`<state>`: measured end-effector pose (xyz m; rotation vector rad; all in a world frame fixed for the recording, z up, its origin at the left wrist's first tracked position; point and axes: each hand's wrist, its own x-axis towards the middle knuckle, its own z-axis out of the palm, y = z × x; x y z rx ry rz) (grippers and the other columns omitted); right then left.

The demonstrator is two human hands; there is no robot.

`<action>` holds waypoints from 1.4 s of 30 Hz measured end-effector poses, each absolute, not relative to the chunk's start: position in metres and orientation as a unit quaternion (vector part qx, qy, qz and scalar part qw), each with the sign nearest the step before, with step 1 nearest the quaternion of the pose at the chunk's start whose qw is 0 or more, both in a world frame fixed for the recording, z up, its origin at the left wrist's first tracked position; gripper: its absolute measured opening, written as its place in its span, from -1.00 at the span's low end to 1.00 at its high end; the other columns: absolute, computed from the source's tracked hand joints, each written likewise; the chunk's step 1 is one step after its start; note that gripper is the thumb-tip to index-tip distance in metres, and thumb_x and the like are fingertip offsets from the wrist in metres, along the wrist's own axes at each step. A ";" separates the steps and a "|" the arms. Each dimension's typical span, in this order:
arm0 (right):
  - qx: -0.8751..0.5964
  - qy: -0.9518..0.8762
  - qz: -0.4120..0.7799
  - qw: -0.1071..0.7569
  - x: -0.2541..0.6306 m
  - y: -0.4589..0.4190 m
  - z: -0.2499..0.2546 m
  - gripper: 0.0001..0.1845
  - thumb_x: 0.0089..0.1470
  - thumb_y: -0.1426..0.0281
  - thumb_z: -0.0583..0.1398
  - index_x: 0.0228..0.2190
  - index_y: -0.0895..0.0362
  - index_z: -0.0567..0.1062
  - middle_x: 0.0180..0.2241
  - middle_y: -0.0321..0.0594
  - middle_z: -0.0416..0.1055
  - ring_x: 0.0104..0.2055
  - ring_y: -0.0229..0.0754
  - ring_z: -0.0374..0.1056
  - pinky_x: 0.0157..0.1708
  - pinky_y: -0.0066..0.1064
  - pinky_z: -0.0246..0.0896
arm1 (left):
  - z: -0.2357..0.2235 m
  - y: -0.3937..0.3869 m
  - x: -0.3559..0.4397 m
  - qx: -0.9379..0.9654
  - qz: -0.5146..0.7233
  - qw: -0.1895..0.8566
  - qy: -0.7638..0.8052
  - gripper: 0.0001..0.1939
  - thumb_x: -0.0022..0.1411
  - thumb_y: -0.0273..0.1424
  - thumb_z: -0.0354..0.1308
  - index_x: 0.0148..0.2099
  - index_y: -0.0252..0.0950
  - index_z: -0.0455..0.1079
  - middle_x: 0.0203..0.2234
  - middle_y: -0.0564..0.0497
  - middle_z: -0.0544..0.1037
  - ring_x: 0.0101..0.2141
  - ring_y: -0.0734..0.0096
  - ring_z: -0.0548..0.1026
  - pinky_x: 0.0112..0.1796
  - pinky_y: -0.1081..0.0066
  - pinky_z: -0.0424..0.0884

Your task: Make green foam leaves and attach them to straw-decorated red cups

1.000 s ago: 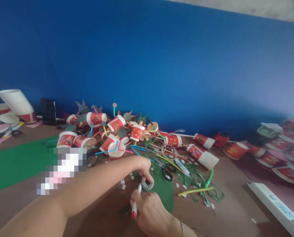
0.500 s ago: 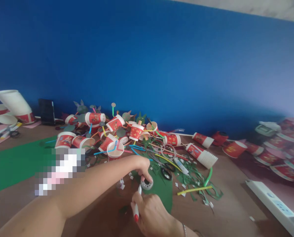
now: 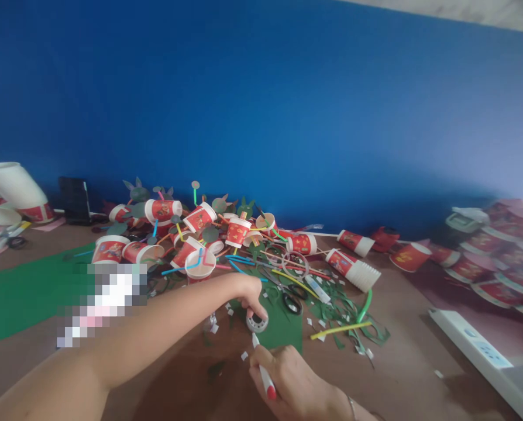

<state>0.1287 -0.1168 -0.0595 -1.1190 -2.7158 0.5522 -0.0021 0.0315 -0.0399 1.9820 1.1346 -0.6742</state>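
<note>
left hand [image 3: 251, 292]: kinda pinching a grey roll [image 3: 257, 327] by green sheet [image 3: 284, 332] | right hand [image 3: 285, 374]: got a red-ended marker [image 3: 267, 379]

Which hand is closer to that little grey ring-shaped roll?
Left. The left hand touches the far side of the grey roll; the right hand is on the near side, apart from it, holding a marker pointed toward it.
</note>
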 end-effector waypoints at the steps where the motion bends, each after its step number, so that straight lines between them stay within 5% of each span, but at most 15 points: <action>1: -0.376 -0.899 0.204 0.090 0.133 -0.116 -0.058 -0.86 0.08 0.46 0.00 -0.30 0.10 0.33 -0.54 -0.29 0.43 -0.54 -0.24 0.30 -0.52 -0.45 -0.04 | -0.040 0.031 -0.002 0.772 -0.264 0.371 0.444 -0.54 -0.04 -0.10 0.23 -0.78 -0.30 0.39 -0.77 0.05 0.33 -0.66 0.49 0.27 -0.55 0.47 0.23; 11: -0.416 -0.698 0.544 0.211 0.159 -0.091 -0.062 -0.64 0.17 0.20 -0.04 -0.58 0.11 0.19 -0.73 -0.41 0.15 -0.66 -0.36 0.03 -0.60 -0.52 -0.02 | -0.037 0.029 -0.005 0.782 -0.251 0.373 0.433 -0.54 0.00 -0.12 0.21 -0.77 -0.29 0.37 -0.78 0.09 0.29 -0.67 0.51 0.22 -0.58 0.47 0.17; 25: -0.388 -0.539 0.669 0.335 0.172 -0.065 -0.090 -0.75 0.06 0.37 0.03 -0.62 0.12 0.22 -0.84 -0.43 0.17 -0.76 -0.38 -0.06 -0.67 -0.49 -0.22 | -0.034 0.028 -0.008 0.783 -0.236 0.375 0.437 -0.58 -0.05 -0.10 0.22 -0.75 -0.27 0.35 -0.80 0.12 0.26 -0.70 0.52 0.17 -0.60 0.46 0.13; 30: -0.330 -0.449 0.728 0.400 0.175 -0.058 -0.091 -0.75 0.00 0.34 0.01 -0.66 0.08 0.14 -0.89 -0.51 -0.04 -0.79 -0.39 -0.23 -0.70 -0.49 -0.30 | -0.036 0.028 -0.013 0.781 -0.223 0.384 0.439 -0.56 -0.09 -0.04 0.22 -0.74 -0.26 0.31 -0.81 0.12 0.24 -0.71 0.50 0.18 -0.61 0.45 0.13; 33: -0.343 -0.448 0.694 0.446 0.175 -0.056 -0.090 -0.75 0.02 0.32 -0.03 -0.64 0.07 0.11 -0.87 -0.53 -0.10 -0.76 -0.36 -0.24 -0.68 -0.49 -0.23 | -0.042 0.028 -0.017 0.788 -0.199 0.380 0.442 -0.55 -0.11 -0.03 0.23 -0.74 -0.27 0.26 -0.81 0.13 0.24 -0.69 0.50 0.19 -0.59 0.45 0.12; 36: -0.423 -0.549 0.555 0.460 0.175 -0.060 -0.088 -0.85 0.05 0.34 -0.02 -0.54 0.08 0.18 -0.73 -0.41 0.19 -0.65 -0.30 0.06 -0.57 -0.47 -0.01 | -0.045 0.026 -0.021 0.797 -0.161 0.367 0.452 -0.54 -0.14 -0.01 0.23 -0.70 -0.26 0.24 -0.79 0.15 0.22 -0.68 0.51 0.16 -0.61 0.46 0.07; 38: -0.478 -0.662 0.414 0.403 0.175 -0.066 -0.086 -0.98 -0.02 0.42 0.04 -0.44 0.09 0.25 -0.50 -0.26 0.40 -0.45 -0.21 0.25 -0.39 -0.38 0.13 | -0.046 0.023 -0.024 0.799 -0.134 0.357 0.466 -0.58 -0.17 -0.01 0.25 -0.63 -0.26 0.27 -0.74 0.16 0.25 -0.66 0.50 0.19 -0.62 0.47 0.05; 42: -0.482 -0.812 0.226 0.238 0.177 -0.077 -0.083 -0.64 -0.20 0.56 0.04 -0.26 0.11 0.32 -0.20 -0.13 0.42 -0.12 -0.04 0.29 -0.10 -0.20 0.15 | -0.047 0.006 -0.033 0.795 -0.066 0.326 0.508 -0.54 -0.13 0.01 0.20 -0.29 -0.22 0.34 -0.48 0.10 0.45 -0.49 0.39 0.39 -0.57 0.49 0.16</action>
